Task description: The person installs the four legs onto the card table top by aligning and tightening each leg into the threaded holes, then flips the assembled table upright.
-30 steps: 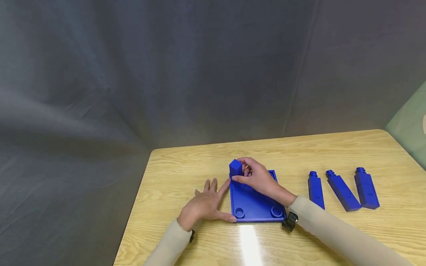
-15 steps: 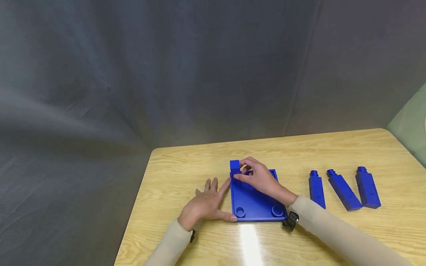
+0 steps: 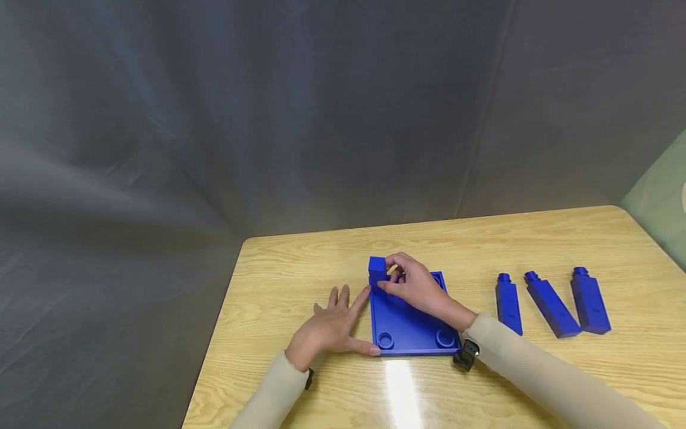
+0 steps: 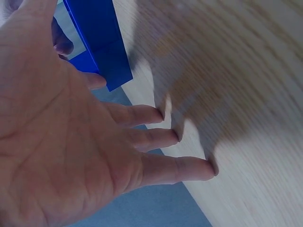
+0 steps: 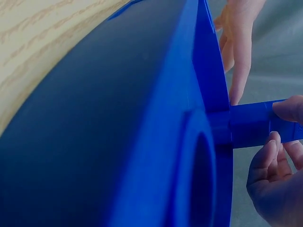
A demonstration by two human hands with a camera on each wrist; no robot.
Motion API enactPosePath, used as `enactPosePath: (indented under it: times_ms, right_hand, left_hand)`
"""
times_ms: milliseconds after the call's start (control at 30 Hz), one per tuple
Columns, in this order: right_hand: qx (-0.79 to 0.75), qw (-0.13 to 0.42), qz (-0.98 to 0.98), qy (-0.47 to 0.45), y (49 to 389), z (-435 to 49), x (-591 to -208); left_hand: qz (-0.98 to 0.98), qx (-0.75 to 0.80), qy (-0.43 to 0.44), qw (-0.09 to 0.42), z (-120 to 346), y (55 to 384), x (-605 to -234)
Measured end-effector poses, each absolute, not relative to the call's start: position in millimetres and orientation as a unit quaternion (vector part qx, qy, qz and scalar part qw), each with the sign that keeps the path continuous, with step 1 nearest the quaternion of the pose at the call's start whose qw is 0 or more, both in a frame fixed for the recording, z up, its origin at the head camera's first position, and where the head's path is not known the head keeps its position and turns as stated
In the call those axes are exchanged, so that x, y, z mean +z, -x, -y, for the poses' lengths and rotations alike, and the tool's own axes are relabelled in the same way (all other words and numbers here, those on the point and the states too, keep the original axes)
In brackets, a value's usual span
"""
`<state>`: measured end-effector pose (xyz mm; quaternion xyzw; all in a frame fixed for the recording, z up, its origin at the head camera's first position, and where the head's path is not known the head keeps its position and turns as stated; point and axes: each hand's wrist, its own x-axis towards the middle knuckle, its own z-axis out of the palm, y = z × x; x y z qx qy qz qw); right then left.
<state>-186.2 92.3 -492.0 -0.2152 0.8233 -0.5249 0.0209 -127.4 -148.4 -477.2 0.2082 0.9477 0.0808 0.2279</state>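
Observation:
A square blue leg (image 3: pixel 377 266) stands upright at the far-left corner of a rimmed blue panel (image 3: pixel 409 329), which looks like an upturned toy tabletop. My right hand (image 3: pixel 417 288) pinches this leg between thumb and fingers. In the right wrist view the leg (image 5: pixel 251 124) meets the panel at a round socket, and its lower end is hidden. Fingers spread, my left hand (image 3: pixel 327 329) rests at the panel's left side, with index fingertip and thumb touching the edge. Round ring sockets (image 3: pixel 386 341) show at the near corners.
Three loose blue legs with threaded ends, a left one (image 3: pixel 508 307), a middle one (image 3: pixel 554 308) and a right one (image 3: pixel 591 304), lie on the wooden table (image 3: pixel 300 268) to the right. A dark grey curtain (image 3: pixel 343 119) hangs behind the table.
The leg has turned in my right hand's fingers: its top looked like a diamond and now shows nearly square-on. My left hand has stayed at the panel's edge.

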Motion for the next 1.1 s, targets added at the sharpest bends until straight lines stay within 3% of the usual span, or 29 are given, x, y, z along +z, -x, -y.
enactPosePath:
  times_ms: [1100]
  right_hand:
    - [-0.539, 0.044, -0.824, 0.168, 180.8, -84.9, -491.1]
  left_hand:
    - [-0.948, 0.092, -0.200, 0.230, 149.7, 123.6, -476.1]
